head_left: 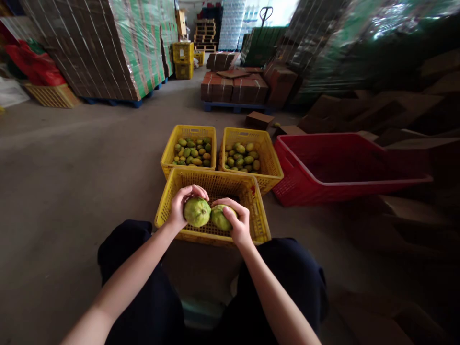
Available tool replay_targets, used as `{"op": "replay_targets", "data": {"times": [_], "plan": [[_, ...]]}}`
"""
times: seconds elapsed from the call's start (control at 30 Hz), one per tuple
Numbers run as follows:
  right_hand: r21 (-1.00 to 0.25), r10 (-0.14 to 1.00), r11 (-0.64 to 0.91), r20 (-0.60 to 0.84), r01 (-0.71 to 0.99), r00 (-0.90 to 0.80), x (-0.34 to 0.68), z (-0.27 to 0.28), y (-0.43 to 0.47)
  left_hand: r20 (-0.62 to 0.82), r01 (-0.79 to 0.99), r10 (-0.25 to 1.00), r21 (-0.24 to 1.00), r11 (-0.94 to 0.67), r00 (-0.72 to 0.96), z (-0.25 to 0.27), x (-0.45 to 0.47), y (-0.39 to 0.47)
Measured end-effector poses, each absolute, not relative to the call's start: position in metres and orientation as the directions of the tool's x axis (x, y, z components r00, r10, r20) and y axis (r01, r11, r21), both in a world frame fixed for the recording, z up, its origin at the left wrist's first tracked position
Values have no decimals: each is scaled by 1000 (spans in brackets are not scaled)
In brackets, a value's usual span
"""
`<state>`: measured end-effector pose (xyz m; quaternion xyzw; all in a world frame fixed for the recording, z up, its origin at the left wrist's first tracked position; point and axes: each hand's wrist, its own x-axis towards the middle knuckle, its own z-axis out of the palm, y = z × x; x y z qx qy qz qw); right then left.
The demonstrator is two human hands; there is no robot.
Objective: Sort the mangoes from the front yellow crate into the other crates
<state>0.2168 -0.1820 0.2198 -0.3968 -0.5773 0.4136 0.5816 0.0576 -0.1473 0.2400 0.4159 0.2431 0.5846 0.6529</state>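
My left hand [182, 203] is wrapped round a lumpy, round green fruit [197, 212], its stem end facing me. A second green fruit [220, 217] sits in my right hand [238, 221], thumb across its top and fingers behind it. Both look guava-like, but I cannot tell their exact kind. The two fruits are side by side, almost touching. Below them stands a yellow plastic crate [168, 173] with slotted walls, its floor partly hidden by my hands.
Behind it are a left yellow crate [196, 128] and a right yellow crate [268, 143], both holding several green and yellow fruits. A large red bin [298, 184] stands to the right, near loose cardboard. Bundled cardboard [249, 88] lies on a blue pallet; wrapped stacks rise behind.
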Motion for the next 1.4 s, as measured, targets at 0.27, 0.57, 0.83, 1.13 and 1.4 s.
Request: {"op": "replay_targets", "data": {"times": [0.27, 0.57, 0.83, 1.13, 1.4], "plan": [[-937, 934, 348, 349, 27, 73, 222, 220, -181, 390, -212, 865, 918, -336, 317, 235, 54, -161], [-986, 962, 155, 166, 69, 218, 209, 212, -173, -517, -701, 855, 599, 388, 31, 212, 85, -162], [-998, 979, -5, 8, 67, 204, 201, 194, -162, -699, -845, 713, 411, 342, -52, 215, 83, -151], [-870, 969, -234, -247, -434, -27, 209, 204, -159, -288, -684, 952, 673, 281, 108, 231, 73, -143], [-827, 975, -196, -105, -527, -198, 225, 221, -163, -139, -226, 972, 957, 181, 191, 236, 54, -133]]}}
